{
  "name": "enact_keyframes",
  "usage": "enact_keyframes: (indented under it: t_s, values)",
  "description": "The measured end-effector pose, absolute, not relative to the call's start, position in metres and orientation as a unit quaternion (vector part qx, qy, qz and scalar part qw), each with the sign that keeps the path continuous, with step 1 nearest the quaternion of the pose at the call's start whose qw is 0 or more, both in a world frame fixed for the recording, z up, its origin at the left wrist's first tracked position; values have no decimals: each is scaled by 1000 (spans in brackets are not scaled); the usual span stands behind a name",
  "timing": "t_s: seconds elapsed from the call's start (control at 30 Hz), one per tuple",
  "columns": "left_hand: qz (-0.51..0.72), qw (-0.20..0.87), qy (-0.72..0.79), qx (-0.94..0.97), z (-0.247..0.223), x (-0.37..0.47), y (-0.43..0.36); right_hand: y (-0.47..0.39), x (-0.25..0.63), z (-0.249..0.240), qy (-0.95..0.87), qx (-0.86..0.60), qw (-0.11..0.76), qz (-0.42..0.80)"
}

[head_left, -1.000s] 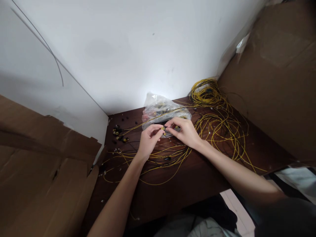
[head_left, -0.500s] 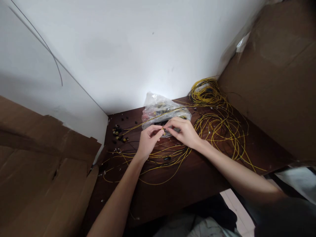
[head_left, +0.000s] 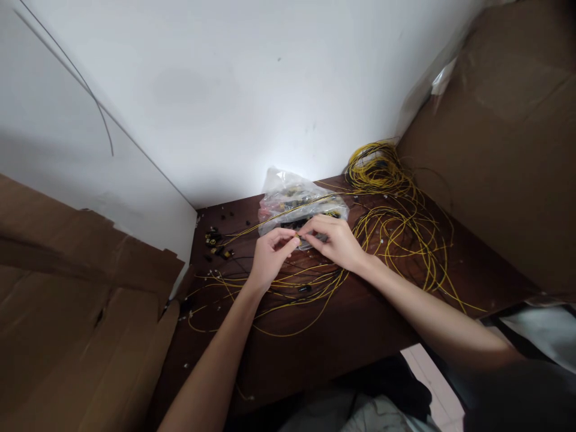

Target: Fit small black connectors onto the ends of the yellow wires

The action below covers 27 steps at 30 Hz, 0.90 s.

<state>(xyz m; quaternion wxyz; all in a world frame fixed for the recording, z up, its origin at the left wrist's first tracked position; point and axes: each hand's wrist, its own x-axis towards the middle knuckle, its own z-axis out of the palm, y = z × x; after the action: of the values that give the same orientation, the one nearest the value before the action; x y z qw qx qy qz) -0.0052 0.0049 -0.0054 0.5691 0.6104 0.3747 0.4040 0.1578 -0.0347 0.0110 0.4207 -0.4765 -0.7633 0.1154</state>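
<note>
My left hand (head_left: 273,253) pinches a small yellow piece (head_left: 298,239) between thumb and fingers. From the right, my right hand (head_left: 333,239) meets it with thumb and forefinger closed at the same small piece; the fingertips hide most of it. Just behind both hands lies a clear plastic bag (head_left: 288,193) with black and yellow parts inside. Yellow and black wires (head_left: 310,299) run across the table beneath and in front of the hands.
On the brown table (head_left: 342,342), small black and yellow connectors (head_left: 215,239) lie at the left. Coiled yellow wires (head_left: 375,171) and loose loops (head_left: 405,240) lie at the right. Cardboard stands at the left (head_left: 81,336) and right (head_left: 504,162), with a white wall (head_left: 225,90) behind.
</note>
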Motion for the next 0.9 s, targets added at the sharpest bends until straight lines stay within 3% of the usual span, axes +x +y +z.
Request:
enact_keyframes:
  t_s: [0.9]
  values:
    - [398, 555, 357, 638, -9, -7, 7, -34, 159, 7, -769, -475, 418, 92]
